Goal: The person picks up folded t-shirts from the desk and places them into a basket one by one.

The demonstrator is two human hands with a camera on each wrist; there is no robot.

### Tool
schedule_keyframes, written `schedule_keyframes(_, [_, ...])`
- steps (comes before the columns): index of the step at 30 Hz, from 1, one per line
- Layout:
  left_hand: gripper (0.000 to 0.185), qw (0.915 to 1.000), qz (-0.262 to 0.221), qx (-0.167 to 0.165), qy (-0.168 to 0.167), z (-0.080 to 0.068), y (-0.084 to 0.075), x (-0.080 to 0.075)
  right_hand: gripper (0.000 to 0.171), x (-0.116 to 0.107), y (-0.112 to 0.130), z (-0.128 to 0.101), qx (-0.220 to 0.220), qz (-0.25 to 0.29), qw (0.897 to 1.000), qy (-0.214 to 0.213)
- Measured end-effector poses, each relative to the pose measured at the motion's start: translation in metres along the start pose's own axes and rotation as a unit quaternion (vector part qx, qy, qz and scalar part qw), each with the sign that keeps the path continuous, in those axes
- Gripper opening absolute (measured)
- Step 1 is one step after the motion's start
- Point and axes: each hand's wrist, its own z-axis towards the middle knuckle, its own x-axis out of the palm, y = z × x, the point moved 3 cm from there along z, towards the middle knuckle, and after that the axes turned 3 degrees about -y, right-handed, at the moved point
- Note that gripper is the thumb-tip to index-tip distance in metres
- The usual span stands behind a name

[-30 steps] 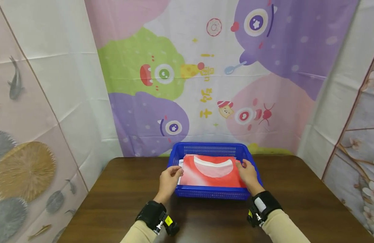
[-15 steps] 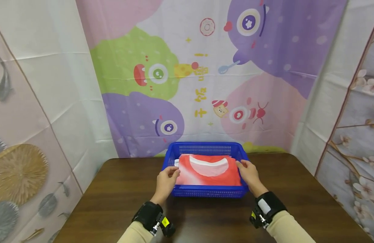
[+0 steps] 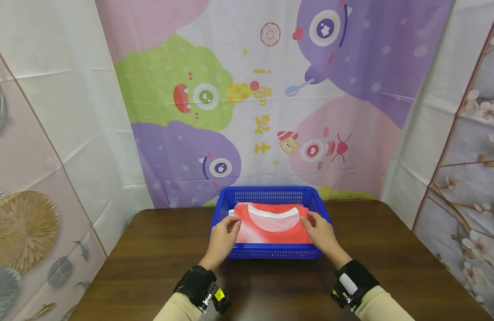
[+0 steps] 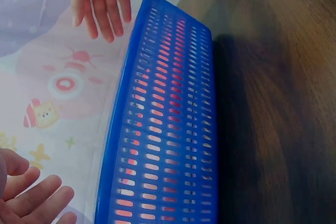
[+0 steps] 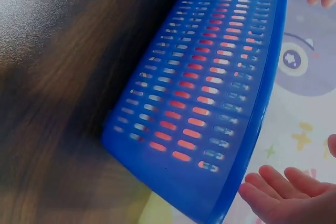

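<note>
A folded red shirt (image 3: pixel 256 232) with a white collar lies in a blue slotted basket (image 3: pixel 263 196) on a dark wooden table (image 3: pixel 158 249). My left hand (image 3: pixel 224 235) hovers at the shirt's left edge, and my right hand (image 3: pixel 320 232) at its right edge. In the left wrist view my left hand's fingers (image 4: pixel 31 198) are loosely straight above the basket's rim (image 4: pixel 121 129) and hold nothing. In the right wrist view my right hand's fingers (image 5: pixel 286 195) are also straight and free beside the basket wall (image 5: pixel 210 93). Red cloth shows through the slots.
The basket stands at the table's far edge, against a cartoon-printed backdrop (image 3: pixel 251 89). Printed curtains close in the left (image 3: pixel 38 156) and right (image 3: pixel 463 147) sides. Bare dark tabletop lies to the left, right and front of the basket.
Both hands have shifted slightly inward over the shirt's edges. The head view has drifted, so the basket sits a little further left. The shirt stays in the basket.
</note>
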Motion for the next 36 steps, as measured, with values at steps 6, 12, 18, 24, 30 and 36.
schedule_keyframes(6, [0.018,0.9975,0.042,0.053,0.022,-0.014,-0.012,0.007,0.044,0.005,0.012,-0.023,-0.030,-0.008,0.999,0.007])
schedule_keyframes(12, [0.021,0.9839,0.119,0.113,0.072,-0.037,-0.030,0.011,0.042,0.014,0.019,-0.058,-0.076,-0.049,0.996,0.017])
schedule_keyframes(18, [0.018,0.9500,0.246,0.115,0.154,-0.010,-0.031,0.030,0.027,0.028,0.019,-0.024,-0.095,-0.129,0.984,0.078])
schedule_keyframes(24, [0.032,0.8986,0.304,0.021,0.315,0.009,-0.013,0.057,0.036,0.046,0.004,0.007,-0.042,-0.160,0.963,0.211])
schedule_keyframes(30, [0.042,0.8727,0.333,-0.033,0.355,0.010,-0.005,0.065,0.039,0.054,-0.001,0.014,-0.017,-0.176,0.955,0.238])
schedule_keyframes(36, [0.045,0.8787,0.319,-0.057,0.351,0.009,-0.002,0.064,0.038,0.054,0.002,0.015,-0.010,-0.181,0.956,0.231])
